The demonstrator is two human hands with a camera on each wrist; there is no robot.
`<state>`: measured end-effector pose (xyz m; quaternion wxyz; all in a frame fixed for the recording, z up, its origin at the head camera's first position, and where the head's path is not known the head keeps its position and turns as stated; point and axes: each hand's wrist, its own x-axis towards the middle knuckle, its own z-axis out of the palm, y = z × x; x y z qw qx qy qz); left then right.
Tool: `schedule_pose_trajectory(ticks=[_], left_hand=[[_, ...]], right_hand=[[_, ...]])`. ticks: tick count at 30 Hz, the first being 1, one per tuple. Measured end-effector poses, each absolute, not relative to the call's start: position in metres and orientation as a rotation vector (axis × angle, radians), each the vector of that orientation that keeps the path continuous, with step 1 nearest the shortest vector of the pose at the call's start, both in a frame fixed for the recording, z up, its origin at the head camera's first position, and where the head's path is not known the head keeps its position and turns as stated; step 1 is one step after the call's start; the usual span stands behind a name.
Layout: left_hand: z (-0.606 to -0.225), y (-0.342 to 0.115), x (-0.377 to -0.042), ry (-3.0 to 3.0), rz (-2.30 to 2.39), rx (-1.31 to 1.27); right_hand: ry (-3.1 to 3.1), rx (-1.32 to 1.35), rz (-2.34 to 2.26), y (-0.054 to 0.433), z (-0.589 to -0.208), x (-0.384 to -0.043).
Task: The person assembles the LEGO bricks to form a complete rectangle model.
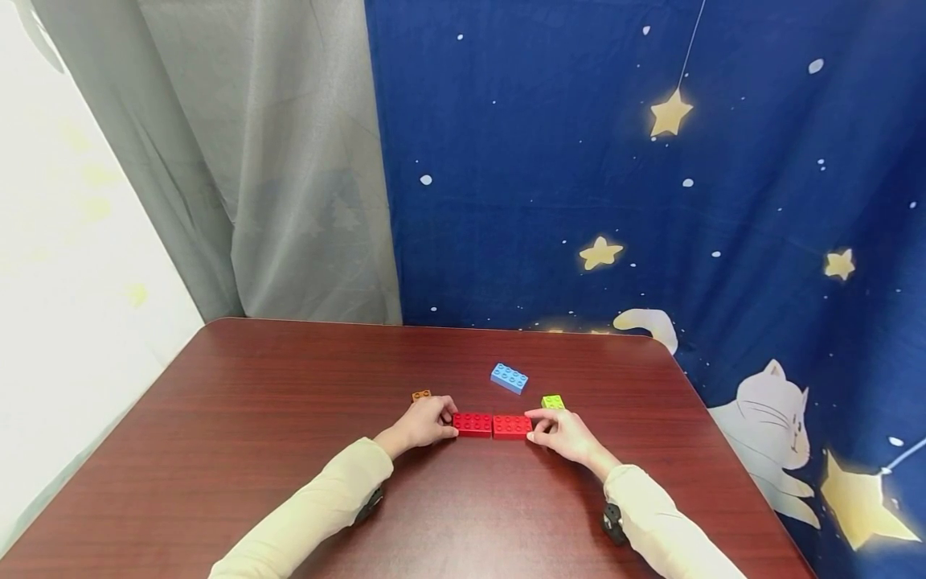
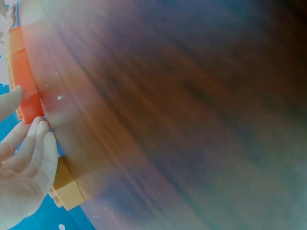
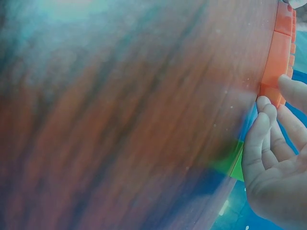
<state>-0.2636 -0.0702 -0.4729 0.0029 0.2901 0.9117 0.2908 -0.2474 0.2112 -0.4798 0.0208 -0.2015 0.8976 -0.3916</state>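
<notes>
Before me spreads a reddish-brown surface (image 1: 239, 426) with streaked wood grain and rounded far corners; a soft patch of light (image 1: 495, 515) gleams on its near part. Beyond its far edge I face a grey curtain (image 1: 311, 201), falling in loose folds, and just beside it, to my right, a deep blue curtain (image 1: 499, 121) dotted with white spots. Glowing yellow stars are printed there, one hanging star (image 1: 670, 114) on a thin line, and a white cat (image 1: 767, 418) lower down at my right. On my left, a bright white panel (image 1: 65, 346) carries faint yellow patches; I can't tell whether it's wall or cloth.
</notes>
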Motion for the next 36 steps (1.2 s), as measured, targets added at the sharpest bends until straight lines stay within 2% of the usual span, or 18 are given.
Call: schedule_pose_trajectory(ticks=[36], left_hand=[[-0.4733,-0.0683,-0.2631,2.871,0.861,0.917]], right_hand=[[2.808,-0.609,-1.217,0.2109,-0.4813,-0.2472]])
